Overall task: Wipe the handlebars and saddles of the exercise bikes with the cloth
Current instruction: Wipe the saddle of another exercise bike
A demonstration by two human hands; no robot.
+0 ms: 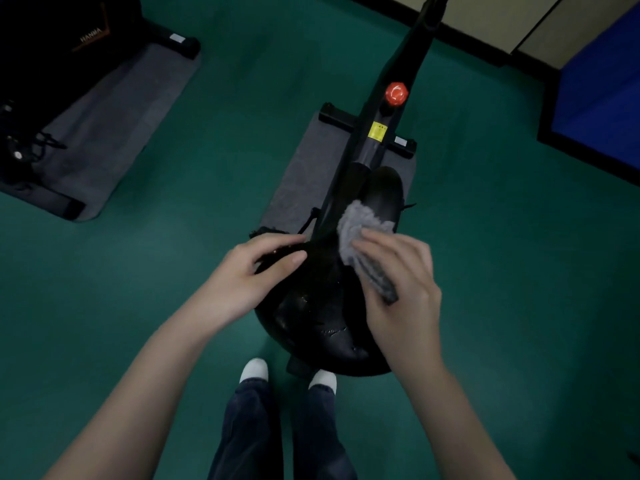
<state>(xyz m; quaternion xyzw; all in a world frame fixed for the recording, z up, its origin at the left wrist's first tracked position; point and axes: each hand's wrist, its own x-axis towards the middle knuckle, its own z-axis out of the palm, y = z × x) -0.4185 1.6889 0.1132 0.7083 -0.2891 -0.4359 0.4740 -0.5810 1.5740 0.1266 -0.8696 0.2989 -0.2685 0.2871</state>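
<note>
The right hand has its grip closed on the grey cloth, fingers curled over the wad and pressing it on the right side of the black saddle, near its narrow far end. The left hand grips the saddle's left edge, thumb on top and fingers wrapped round the side. The saddle sits near the middle of the view, just beyond the person's white shoes. Farther off, the bike's black frame runs away to the far right, carrying a yellow label and a red knob. The bike stands on a grey mat on the green floor. A second bike stands at far left.
</note>
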